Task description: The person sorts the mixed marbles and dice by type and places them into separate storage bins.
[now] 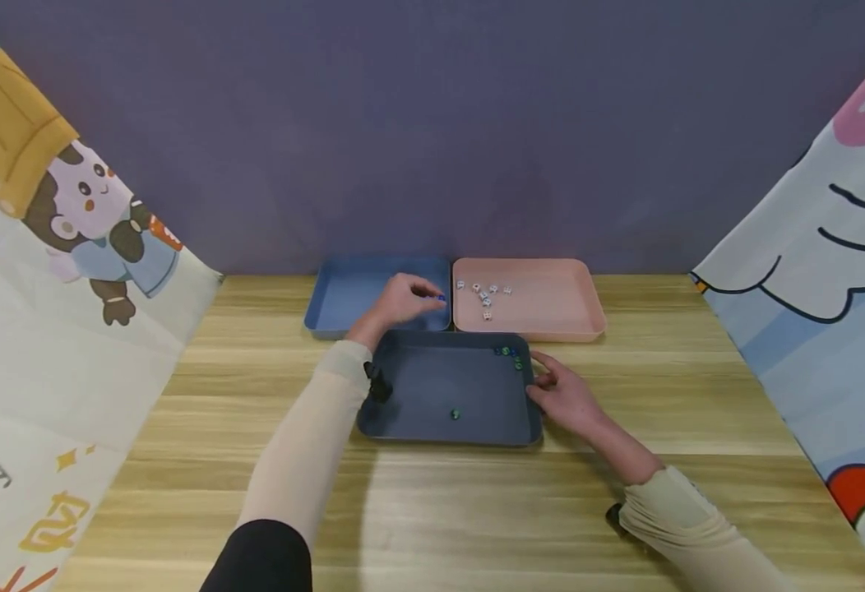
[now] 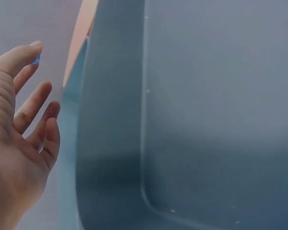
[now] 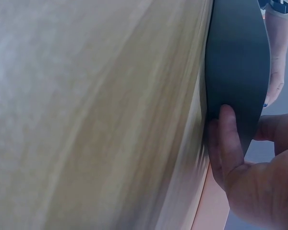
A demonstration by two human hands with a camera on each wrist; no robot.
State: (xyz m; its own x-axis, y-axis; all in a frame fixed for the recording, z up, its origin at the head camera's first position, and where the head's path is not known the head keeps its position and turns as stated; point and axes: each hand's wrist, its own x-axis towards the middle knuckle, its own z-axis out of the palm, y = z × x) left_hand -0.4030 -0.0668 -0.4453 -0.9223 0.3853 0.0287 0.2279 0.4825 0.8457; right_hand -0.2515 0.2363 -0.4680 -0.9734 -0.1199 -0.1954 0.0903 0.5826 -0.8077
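Observation:
My left hand [image 1: 405, 299] is over the blue tray [image 1: 336, 296], pinching a small blue die [image 2: 36, 60] between thumb and index finger. The other fingers of that hand are loosely bent. At the right side of the dark grey tray [image 1: 432, 378], my right hand [image 1: 567, 400] grips the rim, thumb inside and fingers against the outer wall. Several small green and blue dice, among them a green die [image 1: 506, 351], lie in that tray's far right corner. Another green die [image 1: 455, 414] sits alone near its front edge.
Behind the dark tray, to the right of the blue one, stands a pink tray [image 1: 558, 300] with several white dice, one white die [image 1: 488, 316] nearest its front. All three trays are on a wooden table [image 1: 462, 518]. Printed cloths hang at both sides.

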